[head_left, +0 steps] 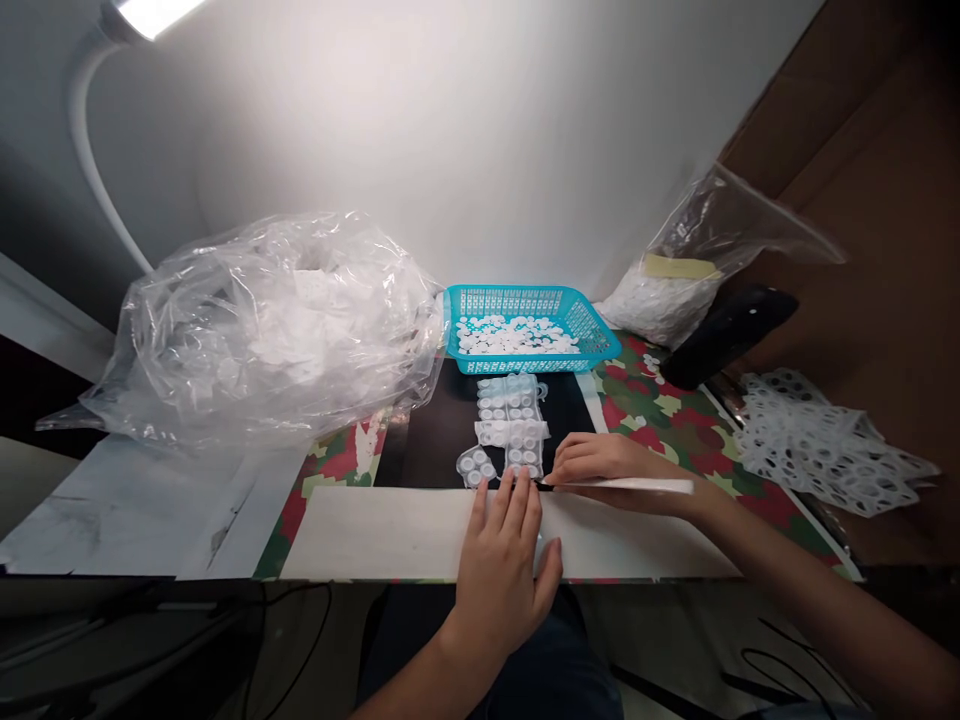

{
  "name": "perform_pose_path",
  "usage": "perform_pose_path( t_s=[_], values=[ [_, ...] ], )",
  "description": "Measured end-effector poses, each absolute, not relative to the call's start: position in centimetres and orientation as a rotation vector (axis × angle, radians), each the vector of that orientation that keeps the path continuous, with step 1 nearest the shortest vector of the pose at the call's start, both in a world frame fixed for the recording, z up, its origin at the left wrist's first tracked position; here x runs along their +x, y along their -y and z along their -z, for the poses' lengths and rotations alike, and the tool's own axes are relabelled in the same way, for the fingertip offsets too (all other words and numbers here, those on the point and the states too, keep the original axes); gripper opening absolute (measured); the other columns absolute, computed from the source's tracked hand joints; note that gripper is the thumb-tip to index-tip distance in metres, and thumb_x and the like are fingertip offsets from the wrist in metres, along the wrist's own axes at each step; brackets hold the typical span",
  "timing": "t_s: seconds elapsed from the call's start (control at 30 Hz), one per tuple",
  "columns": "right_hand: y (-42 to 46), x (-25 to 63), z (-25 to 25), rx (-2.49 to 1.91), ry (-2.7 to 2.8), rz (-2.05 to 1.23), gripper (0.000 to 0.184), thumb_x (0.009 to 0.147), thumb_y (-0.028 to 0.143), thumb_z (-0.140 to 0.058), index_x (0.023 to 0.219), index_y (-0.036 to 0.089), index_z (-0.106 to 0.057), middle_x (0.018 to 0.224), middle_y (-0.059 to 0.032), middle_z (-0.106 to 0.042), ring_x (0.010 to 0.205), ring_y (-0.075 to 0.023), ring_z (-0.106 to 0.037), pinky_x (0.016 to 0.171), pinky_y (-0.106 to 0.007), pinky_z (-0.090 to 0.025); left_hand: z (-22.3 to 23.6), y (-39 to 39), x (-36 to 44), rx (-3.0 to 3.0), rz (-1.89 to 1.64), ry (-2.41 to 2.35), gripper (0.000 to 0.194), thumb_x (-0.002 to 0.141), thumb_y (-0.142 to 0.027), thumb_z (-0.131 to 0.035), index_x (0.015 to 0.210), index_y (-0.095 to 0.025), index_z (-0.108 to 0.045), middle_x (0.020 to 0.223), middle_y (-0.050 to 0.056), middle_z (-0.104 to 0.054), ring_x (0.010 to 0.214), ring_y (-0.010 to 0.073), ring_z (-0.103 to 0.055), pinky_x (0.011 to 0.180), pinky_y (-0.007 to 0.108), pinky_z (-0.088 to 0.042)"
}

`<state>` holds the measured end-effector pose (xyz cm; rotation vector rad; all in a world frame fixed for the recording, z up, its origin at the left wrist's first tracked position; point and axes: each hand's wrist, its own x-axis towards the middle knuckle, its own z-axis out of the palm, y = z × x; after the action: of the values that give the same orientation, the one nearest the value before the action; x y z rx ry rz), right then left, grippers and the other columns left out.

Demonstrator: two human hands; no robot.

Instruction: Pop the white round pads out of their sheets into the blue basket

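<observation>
My left hand (502,570) lies palm down on a long white strip (375,530), its fingers stretched out. Its fingertips touch the lower end of a translucent sheet of round white pieces (514,415). Right of it, my right hand (600,460) is closed around a slim white-handled tool (645,486) with a dark tip. That tip points at the left fingertips; its exact kind is not clear. A small cut-off cluster of round pieces (476,466) rests just left of the sheet. A dark board (427,440) lies beneath these pieces.
Behind stands a blue basket (536,365) holding loose white discs. A large clear plastic bag (285,330) fills the left side. At right are another filled bag (660,300), a black object (727,335) and a heap of perforated white sheets (832,440). A lamp (86,130) arches at upper left.
</observation>
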<state>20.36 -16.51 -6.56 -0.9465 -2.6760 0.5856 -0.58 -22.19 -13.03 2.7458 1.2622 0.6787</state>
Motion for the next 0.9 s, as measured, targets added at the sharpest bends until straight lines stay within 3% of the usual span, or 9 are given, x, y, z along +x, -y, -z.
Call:
perform_pose_path(
  t_s=[0.2,0.9],
  values=[
    [15.7,20.4,5.5,-0.857,2.783,-0.572,0.028,0.095,0.028,-0.044,0.103,0.017,-0.068,0.092,-0.0081,-0.07,0.093,-0.0183,-0.059,0.08,-0.029,-0.049,13.0,22.2,-0.6,2.75,-0.666,-1.267,0.05,0.095,-0.038,-0.033,0.137,-0.013,-0.04,0.145,0.007,-0.036,0.134,0.0243,-0.033,0.112,0.045,-0.022],
    [16.1,20.7,6.5,-0.955,2.636,-0.742,0.027,0.094,0.031,-0.046,0.1,0.016,-0.068,0.095,-0.0095,-0.068,0.094,-0.0179,-0.06,0.077,-0.028,-0.049,13.1,22.1,-0.8,2.725,-0.679,-1.243,0.055,0.093,-0.041,-0.037,0.14,-0.013,-0.035,0.147,0.007,-0.033,0.135,0.0252,-0.031,0.111,0.042,-0.026]
  ],
)
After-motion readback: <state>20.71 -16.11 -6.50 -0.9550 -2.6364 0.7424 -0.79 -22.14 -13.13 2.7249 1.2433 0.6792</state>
